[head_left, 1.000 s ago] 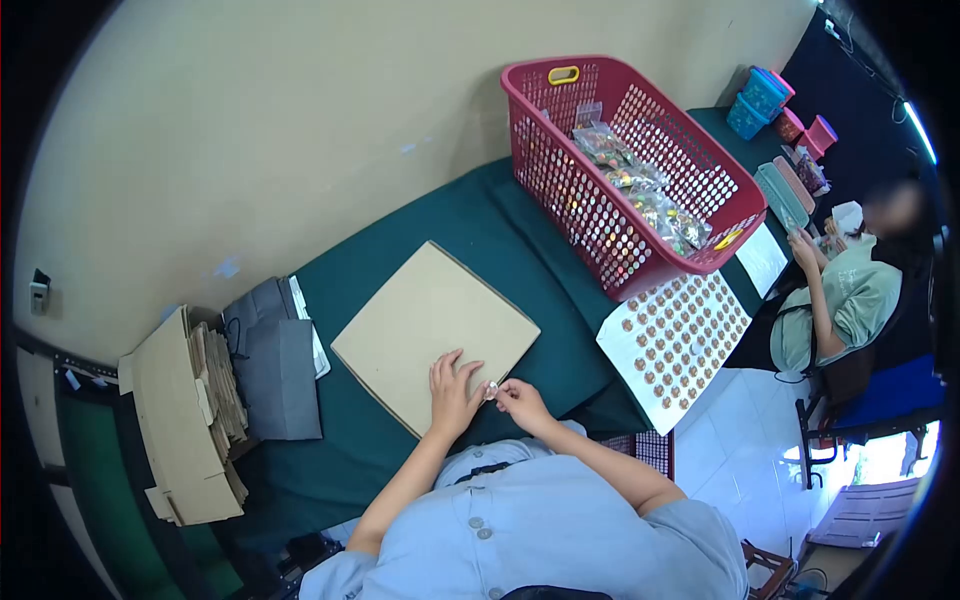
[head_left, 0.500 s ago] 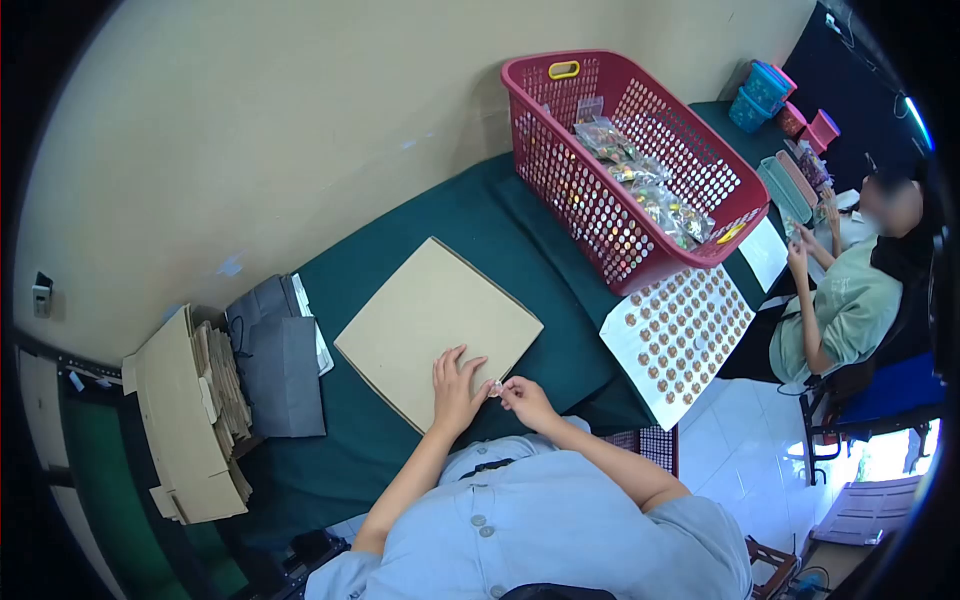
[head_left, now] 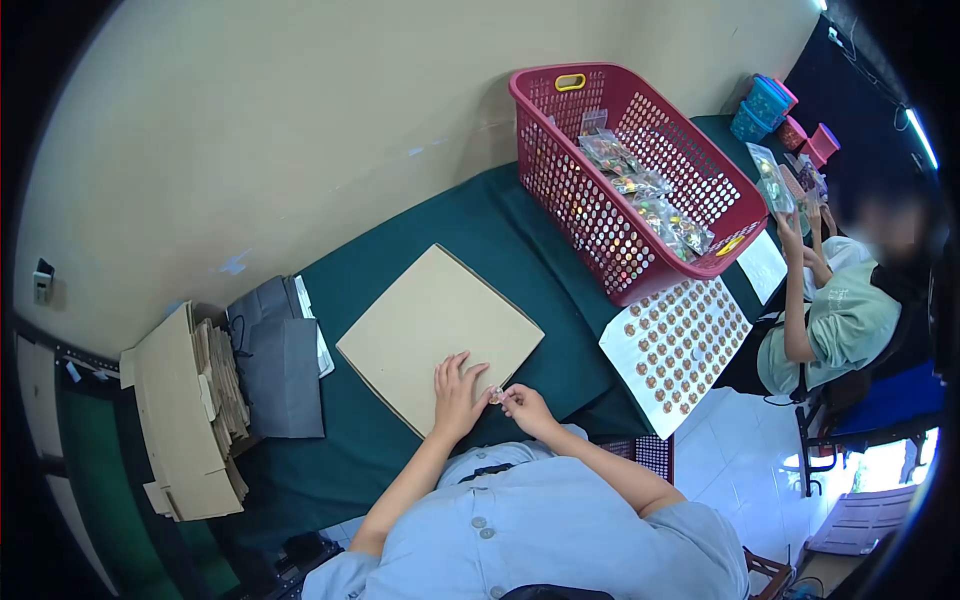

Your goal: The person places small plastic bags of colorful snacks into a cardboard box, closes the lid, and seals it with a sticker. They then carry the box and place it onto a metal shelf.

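Note:
A square tan cardboard piece lies turned like a diamond on the dark green cloth. My left hand rests on its lower right part, fingers spread, with the thumb side against a small round sticker-like item. That item sits between my two hands at the cardboard's lower right edge. My right hand pinches its right side with thumb and fingertips. To the right, a white sheet carries rows of several round brown stickers.
Behind the sheet stands a red perforated basket holding filled plastic bags. Folded cardboard and a grey paper bag are at left. At the right, a seated person lifts a clear bag near colourful tubs.
The person at the right has raised a clear bag. My hands hold nearly the same place, with the small item a little more visible. The view has shifted slightly.

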Tool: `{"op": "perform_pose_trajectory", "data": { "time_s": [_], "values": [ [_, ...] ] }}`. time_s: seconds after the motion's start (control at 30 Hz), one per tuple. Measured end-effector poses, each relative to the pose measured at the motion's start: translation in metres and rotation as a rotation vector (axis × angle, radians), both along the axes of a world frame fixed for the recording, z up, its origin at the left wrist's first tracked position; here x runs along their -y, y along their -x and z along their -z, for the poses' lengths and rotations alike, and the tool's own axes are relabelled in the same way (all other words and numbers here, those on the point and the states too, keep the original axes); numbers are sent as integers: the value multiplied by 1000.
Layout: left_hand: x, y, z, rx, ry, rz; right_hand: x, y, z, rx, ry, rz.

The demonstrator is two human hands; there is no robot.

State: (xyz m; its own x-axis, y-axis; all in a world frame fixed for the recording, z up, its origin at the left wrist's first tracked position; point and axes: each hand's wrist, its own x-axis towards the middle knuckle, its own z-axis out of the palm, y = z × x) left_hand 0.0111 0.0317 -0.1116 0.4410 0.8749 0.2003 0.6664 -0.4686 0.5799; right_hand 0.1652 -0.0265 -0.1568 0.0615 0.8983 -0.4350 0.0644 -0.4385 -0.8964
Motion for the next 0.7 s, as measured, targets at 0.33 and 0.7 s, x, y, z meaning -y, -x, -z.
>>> {"op": "perform_pose_trajectory", "data": {
  "time_s": [0.33,0.7],
  "values": [
    [1,-1,1,-3,-1,-7,1,1,-1,-89,-87,44],
    [3,-3,1,-20,-18,2,-2,-1,7,54,-48,-26]
  ]
}}
